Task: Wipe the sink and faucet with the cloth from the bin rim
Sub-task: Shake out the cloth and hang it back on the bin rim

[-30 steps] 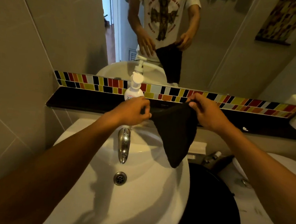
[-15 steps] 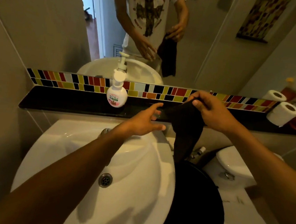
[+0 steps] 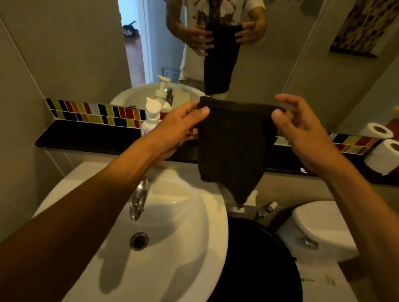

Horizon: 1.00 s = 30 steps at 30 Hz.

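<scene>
A dark cloth [image 3: 233,144] hangs spread in the air above the back right rim of the white sink [image 3: 177,259]. My left hand [image 3: 179,126] pinches its top left corner and my right hand [image 3: 301,134] pinches its top right corner. The chrome faucet [image 3: 137,201] juts over the basin below my left forearm, with the drain [image 3: 139,241] in front of it. A black round bin [image 3: 261,278] stands right of the sink, below the cloth's lower tip.
A white soap pump bottle [image 3: 150,118] stands on the dark ledge [image 3: 91,139] behind the sink. Two toilet paper rolls [image 3: 387,153] sit at the ledge's right end. A white toilet cistern [image 3: 321,225] is right of the bin. A mirror [image 3: 278,48] covers the wall ahead.
My left hand, open half a second ago, has taken the cloth's left corner. Both hands have raised the cloth and stretched it flat between them.
</scene>
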Motion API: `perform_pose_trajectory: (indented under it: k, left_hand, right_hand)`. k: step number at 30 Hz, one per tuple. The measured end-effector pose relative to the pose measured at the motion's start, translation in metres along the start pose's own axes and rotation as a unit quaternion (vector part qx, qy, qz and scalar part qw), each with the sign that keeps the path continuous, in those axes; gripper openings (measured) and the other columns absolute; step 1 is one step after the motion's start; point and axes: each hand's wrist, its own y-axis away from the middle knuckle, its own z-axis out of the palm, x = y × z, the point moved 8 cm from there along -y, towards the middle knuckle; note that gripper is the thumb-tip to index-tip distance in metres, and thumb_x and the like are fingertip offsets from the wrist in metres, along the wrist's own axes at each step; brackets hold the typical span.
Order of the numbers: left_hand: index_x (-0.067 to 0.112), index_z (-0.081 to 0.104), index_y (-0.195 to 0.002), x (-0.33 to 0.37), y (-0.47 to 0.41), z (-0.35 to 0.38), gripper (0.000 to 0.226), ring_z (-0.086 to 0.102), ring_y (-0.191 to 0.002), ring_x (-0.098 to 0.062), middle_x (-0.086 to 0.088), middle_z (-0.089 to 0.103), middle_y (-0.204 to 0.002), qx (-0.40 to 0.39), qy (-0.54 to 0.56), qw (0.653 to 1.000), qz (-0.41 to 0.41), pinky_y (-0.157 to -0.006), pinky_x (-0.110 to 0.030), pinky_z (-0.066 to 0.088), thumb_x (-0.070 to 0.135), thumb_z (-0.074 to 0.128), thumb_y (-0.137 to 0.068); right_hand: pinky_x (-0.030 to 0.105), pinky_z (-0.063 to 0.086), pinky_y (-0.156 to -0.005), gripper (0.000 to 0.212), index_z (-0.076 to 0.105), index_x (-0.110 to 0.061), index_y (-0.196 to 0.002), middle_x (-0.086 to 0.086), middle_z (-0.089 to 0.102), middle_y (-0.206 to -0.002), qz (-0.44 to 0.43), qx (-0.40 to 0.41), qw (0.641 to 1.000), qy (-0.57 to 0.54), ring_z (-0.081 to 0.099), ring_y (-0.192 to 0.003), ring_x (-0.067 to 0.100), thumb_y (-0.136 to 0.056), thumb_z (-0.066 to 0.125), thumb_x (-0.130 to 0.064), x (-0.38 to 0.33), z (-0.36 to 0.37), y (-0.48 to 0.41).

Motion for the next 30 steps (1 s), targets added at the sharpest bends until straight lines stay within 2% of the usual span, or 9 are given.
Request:
perform_pose_trajectory:
  k: [2, 4, 8, 10, 13, 16, 21, 26, 30]
  left_hand:
    - [0.03, 0.058, -0.108, -0.018, 0.008, 0.011, 0.017, 0.062, -0.106, -0.009, 0.005, 0.065, -0.114, -0.016, -0.067, 0.996, -0.051, -0.088, -0.027, 0.05, 0.035, 0.052, -0.093]
    - [0.022, 0.059, -0.106, -0.059, 0.017, 0.014, 0.017, 0.064, -0.1, -0.012, 0.002, 0.066, -0.108, 0.032, -0.122, 0.985, -0.12, -0.08, -0.024, 0.051, 0.031, 0.054, -0.093]
    - [0.007, 0.063, -0.105, -0.094, 0.025, 0.009, 0.017, 0.062, -0.095, -0.02, -0.005, 0.064, -0.099, 0.13, -0.239, 0.953, -0.134, -0.067, -0.024, 0.049, 0.012, 0.05, -0.094]
    - [0.007, 0.063, -0.104, -0.096, 0.022, 0.009, 0.019, 0.058, -0.087, -0.019, -0.007, 0.061, -0.098, 0.149, -0.247, 0.943, -0.169, -0.064, -0.026, 0.047, 0.018, 0.05, -0.095]
    - [0.009, 0.055, -0.108, -0.112, 0.024, 0.013, 0.031, 0.058, -0.1, -0.027, -0.009, 0.056, -0.108, 0.173, -0.12, 0.936, -0.281, -0.082, -0.038, 0.052, 0.037, 0.049, -0.095]
    - [0.007, 0.051, -0.125, -0.147, 0.037, 0.042, 0.049, 0.054, -0.116, -0.03, -0.01, 0.057, -0.123, 0.068, -0.115, 0.918, -0.372, -0.093, -0.04, 0.048, 0.046, 0.044, -0.095]
    - [0.009, 0.054, -0.119, -0.167, 0.03, 0.072, 0.034, 0.055, -0.115, -0.03, -0.014, 0.058, -0.126, 0.042, -0.005, 0.941, -0.334, -0.098, -0.042, 0.047, 0.031, 0.055, -0.093]
    - [0.023, 0.031, -0.144, -0.18, 0.013, 0.099, 0.071, 0.052, -0.112, -0.025, -0.005, 0.046, -0.129, -0.067, -0.032, 0.943, -0.323, -0.089, -0.037, 0.05, 0.002, 0.062, -0.085]
    - [0.016, 0.038, -0.139, -0.197, -0.001, 0.106, 0.069, 0.053, -0.113, -0.025, -0.013, 0.048, -0.136, 0.033, -0.033, 0.95, -0.309, -0.096, -0.038, 0.048, 0.0, 0.068, -0.08]
  right_hand:
    - [0.012, 0.051, -0.068, 0.03, 0.048, -0.031, -0.118, -0.018, 0.057, -0.103, 0.09, -0.096, 0.991, -0.017, 0.062, -0.092, -0.008, -0.09, 0.057, -0.025, 0.031, 0.03, 0.013]
    - [0.027, 0.055, -0.078, 0.015, 0.062, -0.022, -0.104, -0.006, 0.066, -0.1, 0.158, -0.159, 0.974, 0.043, 0.065, -0.1, 0.013, -0.09, 0.058, -0.024, 0.084, 0.06, 0.029]
    - [0.044, 0.054, -0.087, 0.022, 0.07, -0.009, -0.09, 0.013, 0.072, -0.09, 0.23, -0.127, 0.964, 0.047, 0.068, -0.089, 0.024, -0.095, 0.051, -0.019, 0.152, 0.073, 0.036]
    - [0.034, 0.056, -0.077, 0.024, 0.073, -0.012, -0.089, 0.01, 0.074, -0.086, 0.296, -0.121, 0.945, -0.062, 0.07, -0.079, 0.02, -0.094, 0.051, -0.021, 0.164, 0.074, 0.039]
    - [0.025, 0.054, -0.047, 0.027, 0.071, -0.012, -0.078, 0.009, 0.07, -0.069, 0.451, -0.085, 0.851, -0.255, 0.067, -0.054, 0.019, -0.091, 0.053, -0.027, 0.191, 0.079, 0.06]
    - [0.028, 0.055, -0.042, 0.026, 0.064, -0.009, -0.091, 0.011, 0.07, -0.061, 0.527, -0.073, 0.801, -0.274, 0.068, -0.05, 0.021, -0.094, 0.051, -0.031, 0.223, 0.077, 0.093]
    - [0.031, 0.06, -0.062, 0.027, 0.064, -0.009, -0.108, 0.013, 0.074, -0.089, 0.513, -0.066, 0.795, -0.316, 0.073, -0.076, 0.022, -0.09, 0.056, -0.028, 0.243, 0.055, 0.107]
    - [0.035, 0.058, -0.076, 0.033, 0.058, -0.009, -0.12, 0.014, 0.068, -0.112, 0.441, -0.016, 0.818, -0.37, 0.069, -0.093, 0.023, -0.089, 0.057, -0.02, 0.238, 0.008, 0.092]
    - [0.029, 0.058, -0.078, 0.032, 0.059, -0.011, -0.12, 0.011, 0.067, -0.114, 0.397, -0.038, 0.859, -0.321, 0.07, -0.093, 0.018, -0.089, 0.056, -0.007, 0.241, -0.02, 0.095]
